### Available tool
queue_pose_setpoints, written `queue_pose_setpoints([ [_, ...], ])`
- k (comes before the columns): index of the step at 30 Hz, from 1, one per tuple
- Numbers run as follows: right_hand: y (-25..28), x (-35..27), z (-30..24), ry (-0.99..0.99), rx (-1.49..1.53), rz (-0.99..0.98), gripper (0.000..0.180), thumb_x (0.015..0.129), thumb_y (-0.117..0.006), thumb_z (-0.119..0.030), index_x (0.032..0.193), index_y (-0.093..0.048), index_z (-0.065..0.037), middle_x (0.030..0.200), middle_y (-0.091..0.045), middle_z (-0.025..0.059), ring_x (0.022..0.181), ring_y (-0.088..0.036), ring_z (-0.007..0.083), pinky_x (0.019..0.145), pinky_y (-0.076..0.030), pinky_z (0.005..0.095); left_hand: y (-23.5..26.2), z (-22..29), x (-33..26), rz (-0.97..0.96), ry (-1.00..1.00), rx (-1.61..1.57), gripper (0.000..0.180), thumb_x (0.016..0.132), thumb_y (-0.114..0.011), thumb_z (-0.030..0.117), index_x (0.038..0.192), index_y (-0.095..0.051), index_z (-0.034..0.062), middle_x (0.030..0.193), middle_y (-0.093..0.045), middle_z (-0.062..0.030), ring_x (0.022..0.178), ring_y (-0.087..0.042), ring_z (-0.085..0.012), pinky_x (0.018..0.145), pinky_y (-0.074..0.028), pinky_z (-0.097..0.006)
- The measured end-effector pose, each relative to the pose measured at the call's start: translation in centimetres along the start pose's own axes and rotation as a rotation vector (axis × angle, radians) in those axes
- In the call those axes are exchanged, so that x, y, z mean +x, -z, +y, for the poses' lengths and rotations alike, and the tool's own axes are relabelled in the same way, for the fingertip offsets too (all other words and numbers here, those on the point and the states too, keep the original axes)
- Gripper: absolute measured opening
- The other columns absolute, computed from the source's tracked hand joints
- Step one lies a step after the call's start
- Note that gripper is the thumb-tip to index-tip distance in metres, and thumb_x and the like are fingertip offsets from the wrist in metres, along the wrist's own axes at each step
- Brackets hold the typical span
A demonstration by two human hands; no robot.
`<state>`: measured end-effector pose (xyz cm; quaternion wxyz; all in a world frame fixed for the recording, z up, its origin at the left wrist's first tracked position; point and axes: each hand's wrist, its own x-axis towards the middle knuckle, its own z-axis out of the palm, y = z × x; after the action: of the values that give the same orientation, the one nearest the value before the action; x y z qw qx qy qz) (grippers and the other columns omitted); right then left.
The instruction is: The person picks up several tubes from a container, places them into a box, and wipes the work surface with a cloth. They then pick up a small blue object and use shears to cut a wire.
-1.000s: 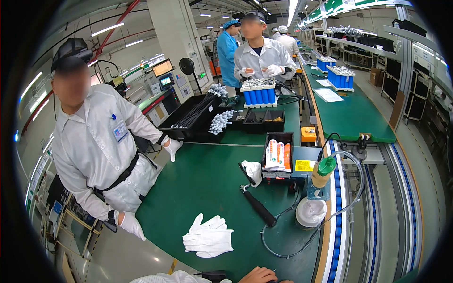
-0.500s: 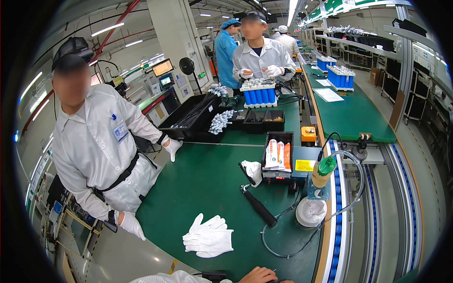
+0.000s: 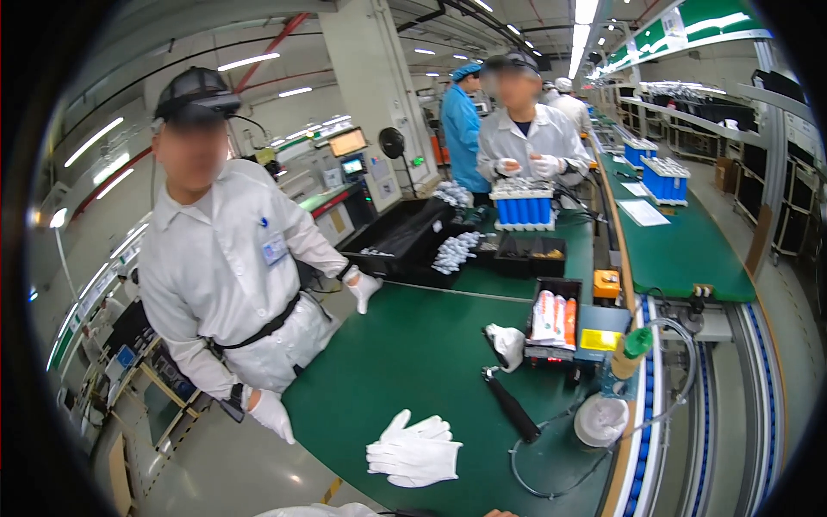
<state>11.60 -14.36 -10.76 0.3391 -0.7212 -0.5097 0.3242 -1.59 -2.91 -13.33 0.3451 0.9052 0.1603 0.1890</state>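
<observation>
A white sleeve (image 3: 319, 511) of my left arm crosses the lower edge. Just a sliver of what seems to be my left hand (image 3: 500, 513) shows there, its fingers cut off, so any grip is hidden. My right hand is out of view. Nearest to the sliver is a pair of white gloves (image 3: 413, 452), lying flat and overlapping on the green table (image 3: 405, 362). Farther right lies a black-handled tool (image 3: 512, 405) with a metal end, and beside it a white container (image 3: 601, 420) with white material in its top.
A black bin (image 3: 553, 323) holds white and orange tubes. A green-capped bottle (image 3: 627, 355) stands by the roller conveyor (image 3: 642, 465). One white-gloved co-worker (image 3: 233, 276) stands at the left edge; another (image 3: 530, 138) stands behind a blue battery pack (image 3: 523, 211). Black trays (image 3: 388, 246) lie farther back.
The view has swung up and left, so the table things sit farther right and lower. Most of my left hand has dropped out below the edge. The gloves still lie on the table.
</observation>
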Motion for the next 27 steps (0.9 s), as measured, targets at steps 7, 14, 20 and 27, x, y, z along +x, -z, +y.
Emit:
queue_pose_setpoints([
  [7, 0.5, 0.0, -0.2, -0.038, -0.007, -0.052, 0.02, 0.076, -0.058, -0.018, 0.092, -0.058, -0.004, 0.079, -0.057, 0.0151, 0.073, -0.055, 0.0327, 0.066, -0.043, 0.0394, 0.8, 0.4, 0.3, 0.018, 0.039, -0.057, 0.023, 0.075, -0.061, 0.025, 0.087, -0.053, 0.0071, 0.089, -0.052, -0.0073, 0.084, -0.048, -0.0256, 0.074, -0.037, -0.035],
  [14, 0.1, -0.1, 0.1, -0.012, -0.038, -0.001, 0.022, 0.076, -0.059, -0.018, 0.092, -0.058, -0.003, 0.078, -0.057, 0.0157, 0.072, -0.054, 0.0327, 0.066, -0.043, 0.0387, 2.4, -1.2, 1.0, 0.104, 0.064, -0.054, 0.02, 0.073, -0.064, 0.018, 0.086, -0.054, 0.0063, 0.086, -0.051, -0.0098, 0.081, -0.049, -0.0274, 0.073, -0.039, -0.036],
  [20, 0.0, 0.1, 0.0, -0.005, -0.009, 0.006, 0.022, 0.075, -0.059, -0.017, 0.093, -0.057, -0.003, 0.076, -0.057, 0.0154, 0.071, -0.055, 0.0327, 0.065, -0.043, 0.0388, 2.5, -1.4, 0.9, 0.068, 0.103, -0.041, 0.023, 0.072, -0.065, 0.018, 0.089, -0.055, 0.0059, 0.088, -0.051, -0.0097, 0.085, -0.047, -0.0275, 0.075, -0.038, -0.036],
  [27, -0.1, 0.0, 0.0, -0.004, 0.001, 0.039, 0.022, 0.076, -0.057, -0.016, 0.095, -0.057, -0.004, 0.077, -0.057, 0.0153, 0.072, -0.055, 0.0329, 0.064, -0.044, 0.0385, 6.6, -0.1, 1.7, 0.101, 0.182, -0.007, 0.04, 0.076, -0.064, 0.021, 0.107, -0.047, 0.0037, 0.107, -0.047, -0.0122, 0.092, -0.05, -0.0246, 0.085, -0.037, -0.032],
])
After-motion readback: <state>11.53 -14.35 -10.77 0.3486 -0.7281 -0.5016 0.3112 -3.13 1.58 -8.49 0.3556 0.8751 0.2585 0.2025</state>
